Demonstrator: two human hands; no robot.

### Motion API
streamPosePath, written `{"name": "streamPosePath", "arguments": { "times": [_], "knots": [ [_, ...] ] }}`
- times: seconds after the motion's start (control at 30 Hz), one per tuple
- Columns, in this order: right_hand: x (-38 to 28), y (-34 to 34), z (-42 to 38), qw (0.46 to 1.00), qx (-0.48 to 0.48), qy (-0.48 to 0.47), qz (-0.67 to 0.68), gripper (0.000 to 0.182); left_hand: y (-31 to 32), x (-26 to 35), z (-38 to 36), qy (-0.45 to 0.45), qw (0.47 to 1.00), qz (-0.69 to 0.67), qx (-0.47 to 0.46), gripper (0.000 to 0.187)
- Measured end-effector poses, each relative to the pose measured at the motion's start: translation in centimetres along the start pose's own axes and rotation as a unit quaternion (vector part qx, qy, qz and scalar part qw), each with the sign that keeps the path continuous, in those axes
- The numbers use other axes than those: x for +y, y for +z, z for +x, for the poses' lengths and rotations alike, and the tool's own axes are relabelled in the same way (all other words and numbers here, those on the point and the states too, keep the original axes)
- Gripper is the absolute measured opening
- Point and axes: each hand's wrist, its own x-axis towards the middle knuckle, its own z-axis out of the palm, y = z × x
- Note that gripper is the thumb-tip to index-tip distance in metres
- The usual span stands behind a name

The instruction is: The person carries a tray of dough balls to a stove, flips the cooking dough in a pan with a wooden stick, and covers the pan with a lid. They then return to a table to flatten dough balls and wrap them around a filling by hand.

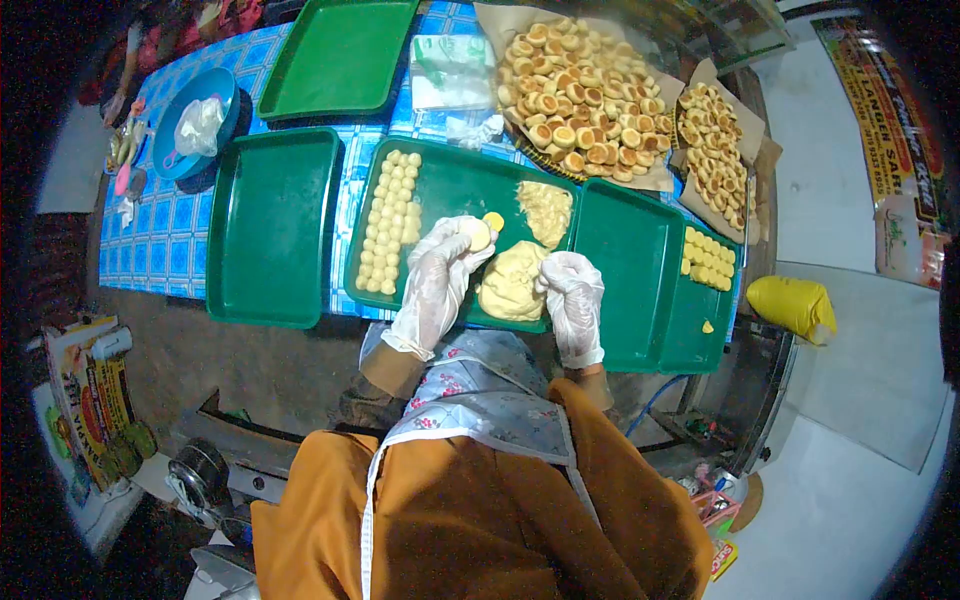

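My gloved left hand is closed on a flattened pale dough disc, held up over the green tray. A small yellow disc shows just past its fingertips. At the near right of this tray, my gloved right hand has its fingers pinched against the edge of a large smooth dough lump. Behind the lump lies a rougher, stringy mass of dough. Rows of small round dough balls line the tray's left side.
To the right, overlapping green trays carry yellow pieces in rows. Baked round pastries are heaped on paper behind. More green trays and a blue basin with a plastic bag stand left. A yellow pouch lies far right.
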Motion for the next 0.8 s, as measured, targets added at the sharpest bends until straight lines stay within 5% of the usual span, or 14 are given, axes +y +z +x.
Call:
{"name": "streamPosePath", "arguments": {
  "times": [0.33,0.5,0.67,0.73,0.8],
  "knots": [
    [-1.5,1.0,-0.1,0.982,-0.119,0.052,0.136,0.045,0.6,-0.4,-0.1,-0.01,1.0,0.016,0.0,0.026],
    [-1.4,1.2,-0.2,0.992,-0.114,0.001,0.058,0.053,0.6,-1.0,-0.4,-0.035,0.999,0.013,0.001,0.026],
    [-1.7,3.1,-1.4,0.992,-0.092,-0.035,-0.083,0.055,0.4,-1.0,-1.0,0.141,0.904,0.386,-0.114,0.027],
    [-1.2,3.1,-1.3,0.982,-0.103,-0.055,-0.151,0.056,0.9,-0.8,-1.1,0.094,0.944,0.299,-0.102,0.028],
    [-0.5,3.1,-1.2,0.963,-0.127,-0.106,-0.215,0.062,1.9,-0.5,-1.2,-0.046,0.997,0.038,-0.056,0.028]
  ]
}}
